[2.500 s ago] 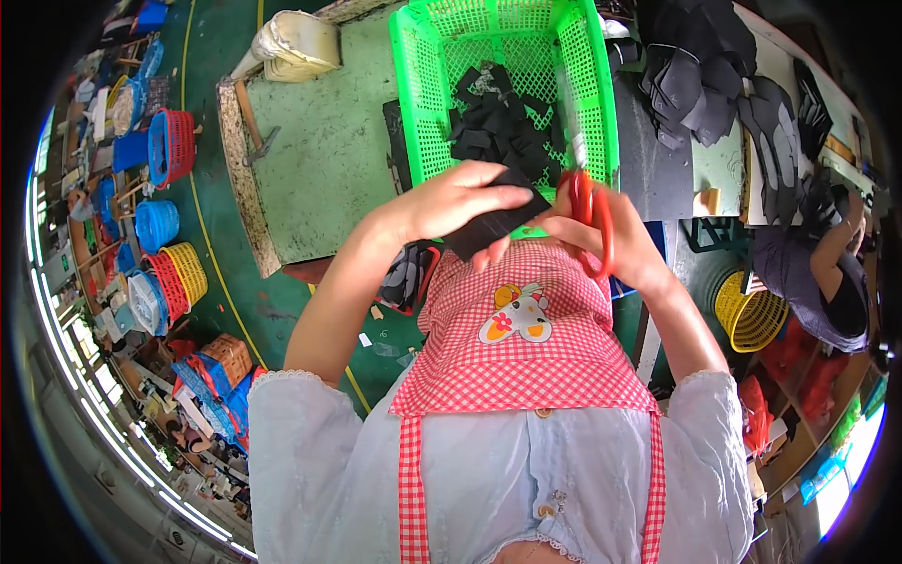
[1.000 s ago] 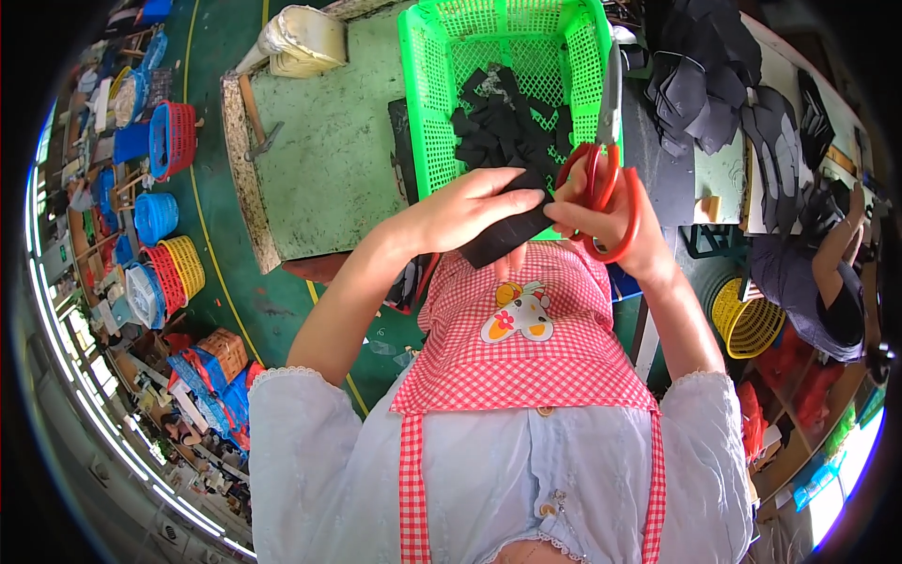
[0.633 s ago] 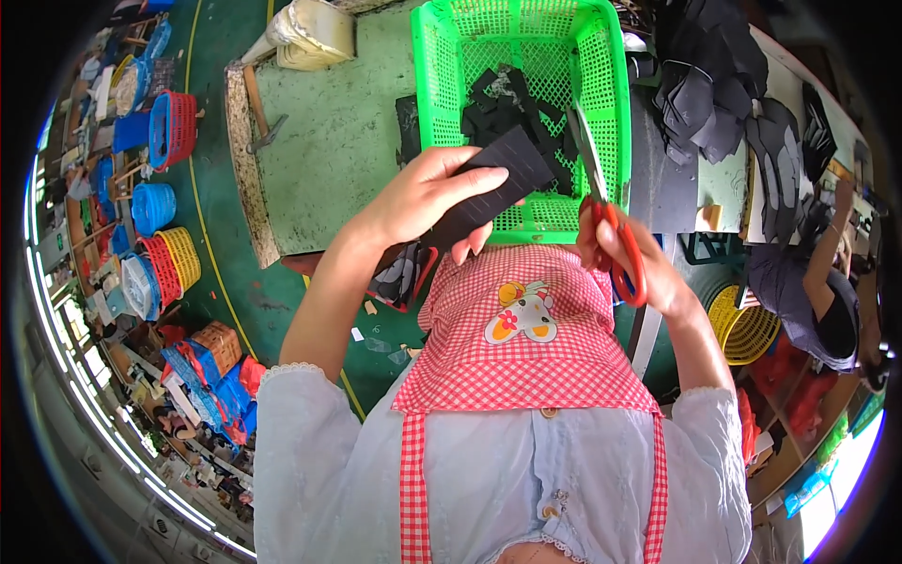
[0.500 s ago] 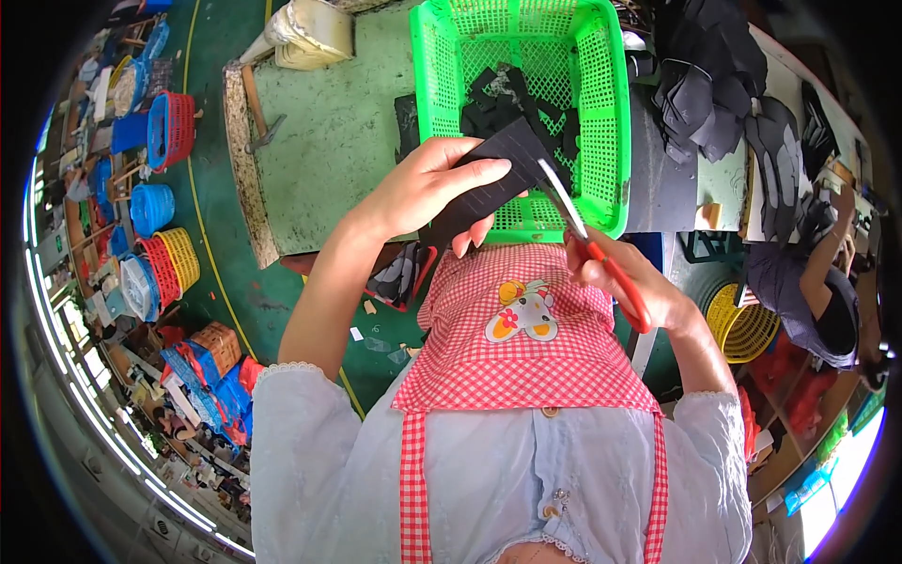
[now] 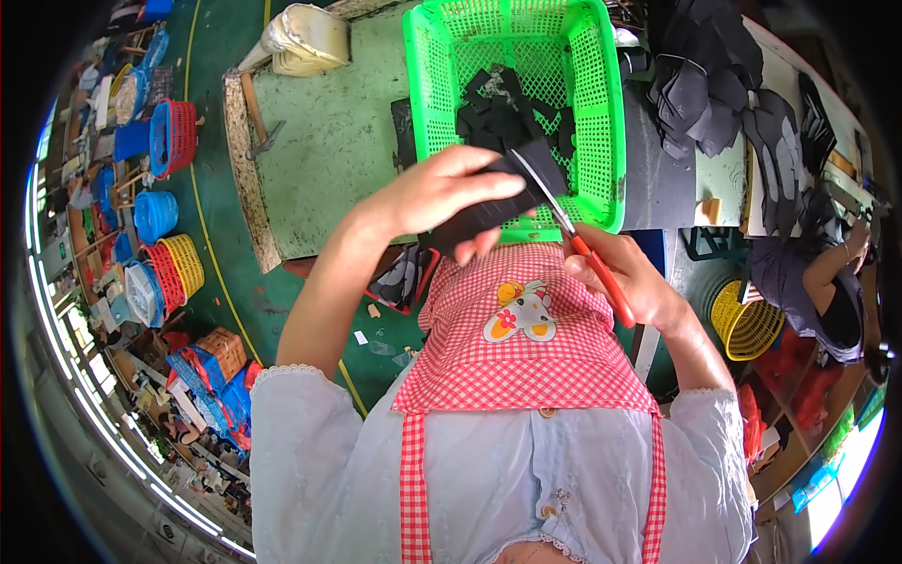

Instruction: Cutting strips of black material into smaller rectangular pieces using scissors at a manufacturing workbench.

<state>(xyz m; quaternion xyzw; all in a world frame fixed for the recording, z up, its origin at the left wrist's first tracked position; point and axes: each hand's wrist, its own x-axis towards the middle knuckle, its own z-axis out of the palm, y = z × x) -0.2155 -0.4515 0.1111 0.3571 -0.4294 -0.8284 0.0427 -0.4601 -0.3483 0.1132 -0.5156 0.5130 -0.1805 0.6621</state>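
- The left hand [image 5: 437,193] pinched a black foam piece [image 5: 489,211] at frame centre, held taut for cutting.
- The right hand [image 5: 629,282] gripped red-handled scissors [image 5: 573,235] — blades met the piece's edge above the green basket [image 5: 611,113], so offcuts could drop in.

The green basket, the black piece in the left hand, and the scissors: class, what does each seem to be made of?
Green basket: likely moulded plastic, given its glossy, uniform lattice walls. Black piece: probably a matte, flexible sheet such as foam, rubber or fabric; which one cannot be told. Scissors: pale shiny blades suggest metal, while the smooth red handles look like plastic. Left hand pinches the piece; right hand holds the scissors.
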